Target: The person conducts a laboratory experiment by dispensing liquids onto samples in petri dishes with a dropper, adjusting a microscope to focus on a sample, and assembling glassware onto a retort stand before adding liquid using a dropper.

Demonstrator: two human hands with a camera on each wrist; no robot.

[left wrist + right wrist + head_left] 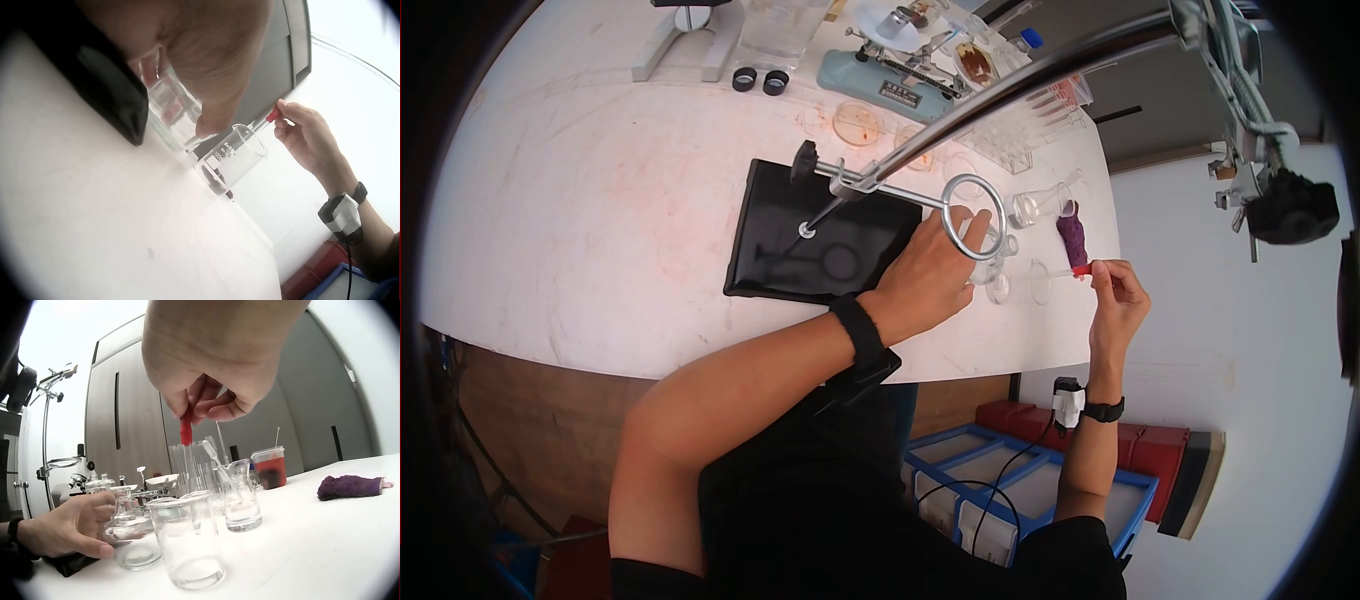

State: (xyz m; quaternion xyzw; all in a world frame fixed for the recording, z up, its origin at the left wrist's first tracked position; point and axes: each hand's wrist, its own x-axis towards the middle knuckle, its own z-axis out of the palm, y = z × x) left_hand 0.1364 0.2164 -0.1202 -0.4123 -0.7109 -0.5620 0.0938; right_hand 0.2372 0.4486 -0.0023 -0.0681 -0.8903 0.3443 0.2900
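Observation:
The right hand (1118,300) pinches the red bulb (186,430) of a glass dropper between thumb and fingers. The dropper's glass tube reaches down into a clear beaker (187,550), which stands upright on the table. Beside that beaker, the left hand (78,528) curls round the side of a squat glass vessel (132,536), which seems to hold clear liquid. In the left wrist view the beaker (232,164) carries printed marks, and the left hand (212,56) hides part of the vessel. The ring of a metal stand (948,232) is above the left hand.
A black stand base (780,270) lies left of the hands. Farther off are a conical flask (242,509) with a dropper in it, a purple cloth (350,487), a red-filled tub (270,472), test tubes, a blue balance (870,78) and petri dishes (858,124). A metal rod crosses overhead.

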